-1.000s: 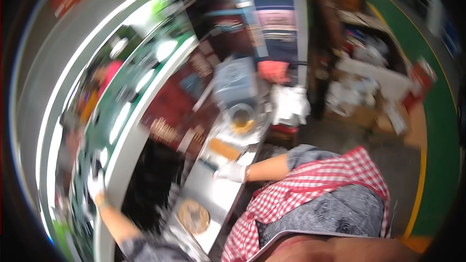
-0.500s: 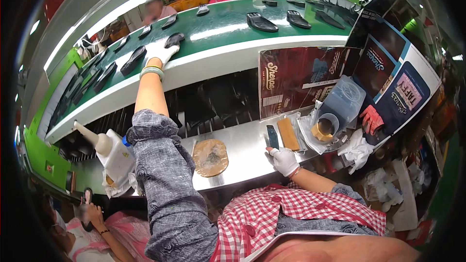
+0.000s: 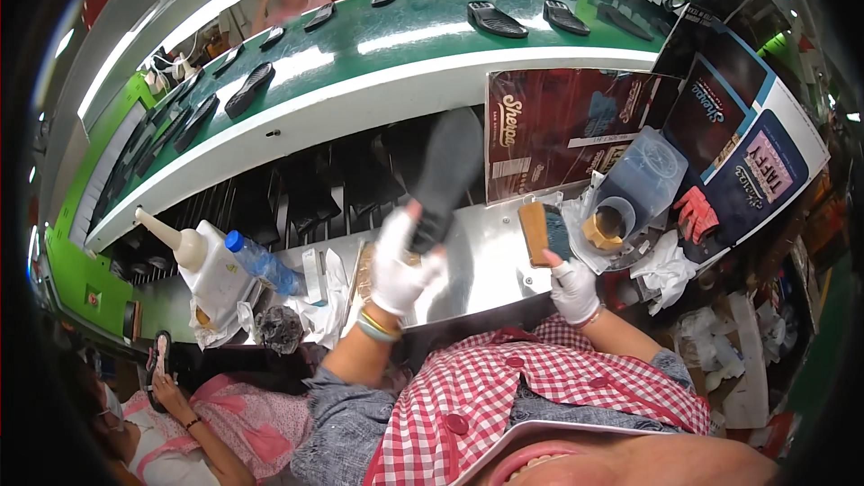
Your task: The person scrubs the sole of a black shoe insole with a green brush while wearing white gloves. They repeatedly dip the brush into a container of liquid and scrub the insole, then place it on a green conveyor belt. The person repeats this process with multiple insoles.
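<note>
A dark shoe sole (image 3: 454, 157) is held up in front of the bench, its outline smeared by motion. My left hand (image 3: 399, 265), in a white glove with fingertips showing, is closed around its lower end. On my right, my gloved right hand (image 3: 573, 292) is closed at the lower end of what looks like a wooden-backed brush (image 3: 534, 236). The brush's dark side faces right, and the fingers behind it are mostly hidden. Behind my left hand, a round brown pad (image 3: 363, 272) on the metal bench (image 3: 490, 270) is partly covered.
Several soles lie on the green conveyor (image 3: 396, 31). To the left stand a white spouted bottle (image 3: 211, 265) and a blue-capped bottle (image 3: 265, 261). A cup (image 3: 612, 220), a clear tub (image 3: 643, 171) and cardboard panels (image 3: 576, 126) fill the right. A co-worker (image 3: 193, 423) sits at lower left.
My left hand has drawn back from the conveyor, bringing a sole over the bench. My right hand has shifted right, and the brush's dark side now lies right of the wood instead of left.
</note>
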Available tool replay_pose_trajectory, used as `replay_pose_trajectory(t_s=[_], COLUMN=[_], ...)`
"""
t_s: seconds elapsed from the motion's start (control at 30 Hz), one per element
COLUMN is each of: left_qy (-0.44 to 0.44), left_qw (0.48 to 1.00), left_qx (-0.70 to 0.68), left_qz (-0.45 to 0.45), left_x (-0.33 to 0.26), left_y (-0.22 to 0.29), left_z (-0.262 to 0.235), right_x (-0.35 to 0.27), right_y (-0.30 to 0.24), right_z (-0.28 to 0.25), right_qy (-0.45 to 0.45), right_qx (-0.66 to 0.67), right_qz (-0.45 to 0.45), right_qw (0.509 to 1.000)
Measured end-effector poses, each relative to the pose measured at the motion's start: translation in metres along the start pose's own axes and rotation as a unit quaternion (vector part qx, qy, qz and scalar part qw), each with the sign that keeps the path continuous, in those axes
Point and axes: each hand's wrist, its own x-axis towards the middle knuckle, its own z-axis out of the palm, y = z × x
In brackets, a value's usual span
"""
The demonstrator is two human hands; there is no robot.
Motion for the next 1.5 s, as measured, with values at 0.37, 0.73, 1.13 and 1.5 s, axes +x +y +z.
replay_pose_trajectory(t_s=[0.37,0.73,1.13,1.5], left_qy=[-0.099,-0.044,-0.112,-0.096], left_qw=[0.824,0.395,0.597,0.531], left_qx=[-0.325,-0.667,-0.633,-0.625], left_qz=[-0.454,-0.63,-0.48,-0.564], left_x=[-0.127,-0.097,-0.021,-0.049], left_y=[-0.045,-0.047,0.003,-0.008], left_z=[0.091,0.12,0.12,0.138], right_x=[0.014,0.03,0.026,0.022], right_y=[0.004,0.046,0.09,0.101], right_z=[-0.087,-0.125,-0.124,-0.119], right_qy=[-0.015,0.118,0.101,0.096], right_qx=[0.031,0.185,0.221,0.251], right_qz=[0.069,0.423,0.459,0.473], right_qw=[0.997,0.879,0.854,0.839])
